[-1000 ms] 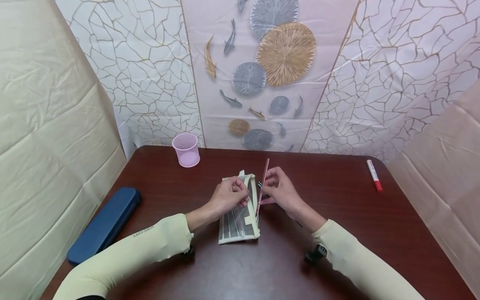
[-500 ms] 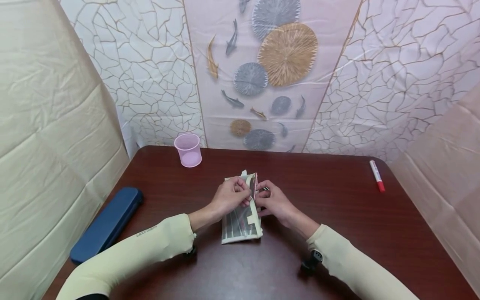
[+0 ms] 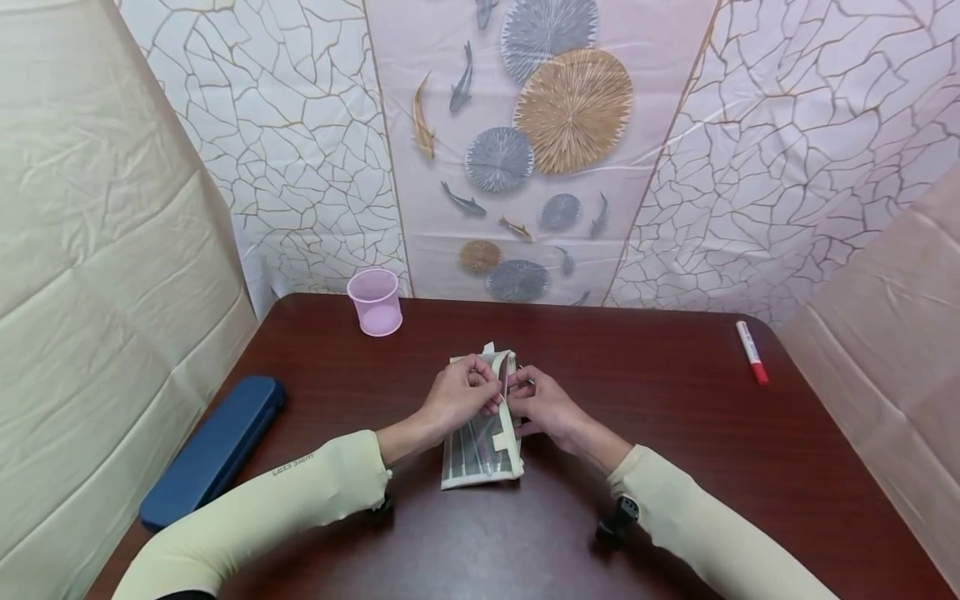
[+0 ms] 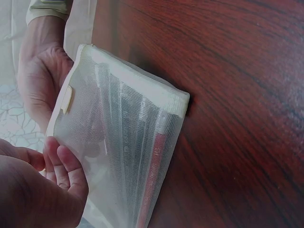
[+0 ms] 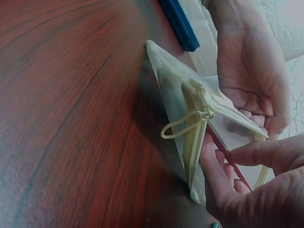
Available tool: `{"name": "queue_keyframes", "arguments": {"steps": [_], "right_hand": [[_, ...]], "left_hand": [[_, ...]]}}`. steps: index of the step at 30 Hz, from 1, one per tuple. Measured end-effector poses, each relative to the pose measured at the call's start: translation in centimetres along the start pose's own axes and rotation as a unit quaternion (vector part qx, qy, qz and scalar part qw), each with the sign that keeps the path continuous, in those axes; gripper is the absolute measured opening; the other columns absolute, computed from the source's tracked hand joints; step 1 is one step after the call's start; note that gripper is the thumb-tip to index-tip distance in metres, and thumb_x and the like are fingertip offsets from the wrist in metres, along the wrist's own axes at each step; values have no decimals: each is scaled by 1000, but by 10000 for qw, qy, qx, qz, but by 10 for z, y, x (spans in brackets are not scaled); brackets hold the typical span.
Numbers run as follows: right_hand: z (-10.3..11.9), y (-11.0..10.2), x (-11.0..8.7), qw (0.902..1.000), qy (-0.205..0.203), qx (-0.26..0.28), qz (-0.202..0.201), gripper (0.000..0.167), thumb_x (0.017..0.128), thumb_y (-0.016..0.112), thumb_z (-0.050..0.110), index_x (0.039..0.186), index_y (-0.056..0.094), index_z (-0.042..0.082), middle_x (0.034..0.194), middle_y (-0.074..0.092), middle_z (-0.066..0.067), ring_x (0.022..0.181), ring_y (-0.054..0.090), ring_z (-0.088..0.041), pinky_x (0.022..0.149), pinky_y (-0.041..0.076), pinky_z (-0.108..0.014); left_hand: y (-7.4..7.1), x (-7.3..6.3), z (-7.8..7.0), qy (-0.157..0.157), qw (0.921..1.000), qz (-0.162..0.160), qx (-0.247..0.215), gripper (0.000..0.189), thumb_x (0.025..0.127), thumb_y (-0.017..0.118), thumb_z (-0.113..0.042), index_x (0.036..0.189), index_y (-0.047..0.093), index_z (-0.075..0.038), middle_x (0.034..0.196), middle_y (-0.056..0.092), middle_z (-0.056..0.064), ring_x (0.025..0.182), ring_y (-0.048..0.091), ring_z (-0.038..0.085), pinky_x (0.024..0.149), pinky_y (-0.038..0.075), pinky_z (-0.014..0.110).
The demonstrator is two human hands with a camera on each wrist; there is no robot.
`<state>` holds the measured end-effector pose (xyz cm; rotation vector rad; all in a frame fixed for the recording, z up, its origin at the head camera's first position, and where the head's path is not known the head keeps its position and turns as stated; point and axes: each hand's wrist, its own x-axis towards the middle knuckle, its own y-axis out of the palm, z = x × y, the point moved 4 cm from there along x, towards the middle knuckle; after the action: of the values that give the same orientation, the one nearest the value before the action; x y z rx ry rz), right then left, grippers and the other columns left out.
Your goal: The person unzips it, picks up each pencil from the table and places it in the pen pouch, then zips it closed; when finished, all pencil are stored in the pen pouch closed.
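Observation:
A pale-edged mesh zip pouch (image 3: 480, 454) lies between my hands on the dark table, its zip open along the right side. Inside, through the mesh, a red pencil (image 4: 153, 166) and several clear slim sticks show in the left wrist view. My left hand (image 3: 461, 390) pinches the pouch's zip edge and keeps the mouth apart. At that mouth, my right hand (image 3: 547, 406) holds a thin reddish pencil (image 5: 219, 141) between thumb and fingers; most of it is down in the pouch. A looped zip pull (image 5: 178, 128) dangles near the opening.
A pink cup (image 3: 377, 312) stands at the back left. Along the left side lies a blue case (image 3: 213, 450). A white marker with a red cap (image 3: 752, 352) rests at the far right. Something teal-tipped (image 5: 215, 224) peeks out beyond my right hand.
The reddish pencil, upright beside the pouch before, has gone down into its mouth. My right hand has moved left toward the pouch; my left hand keeps its hold.

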<state>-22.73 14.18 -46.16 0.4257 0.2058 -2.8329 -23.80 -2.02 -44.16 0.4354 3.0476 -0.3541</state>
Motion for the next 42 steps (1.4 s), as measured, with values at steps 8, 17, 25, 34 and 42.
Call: {"name": "queue_keyframes", "arguments": {"steps": [8,17,25,34,42], "right_hand": [[3,-3,-2,9997,-91,-240,-57,36,90,61,-6,127,55,-7,103,65,-15,83,70,-20,70,68,-43],[9,-29,-7,9940,-626,-847,-298,32,100,64,4,128,52,-6,110,67,-27,91,73,-35,73,68,-49],[10,-71,-8,9631,-995,-2359,-836,25,102,68,17,122,61,3,108,74,-23,84,75,-35,65,67,-43],[-2,-109,2,9488,-854,-3015,-387,27,102,69,20,124,69,5,102,74,-17,80,69,-25,63,65,-39],[-25,-132,18,9680,-427,-2376,689,41,99,75,23,134,66,5,100,70,-11,87,64,-21,73,66,-41]], "left_hand": [[0,0,0,29,10000,2,-8,9,96,69,-10,100,63,-6,77,75,6,63,71,10,68,65,33],[-1,-1,0,22,10000,11,-53,10,94,70,-9,101,64,-4,77,76,8,63,71,12,67,66,33],[-3,-2,0,24,10000,19,-25,8,95,70,-8,99,64,-5,78,76,9,63,71,12,67,65,32],[-3,0,0,41,10000,46,-31,7,96,70,-9,98,64,-5,78,76,9,63,71,12,68,66,35],[-3,1,0,51,9999,96,0,9,95,70,-11,99,64,-6,77,75,7,64,71,12,68,66,34]]}}
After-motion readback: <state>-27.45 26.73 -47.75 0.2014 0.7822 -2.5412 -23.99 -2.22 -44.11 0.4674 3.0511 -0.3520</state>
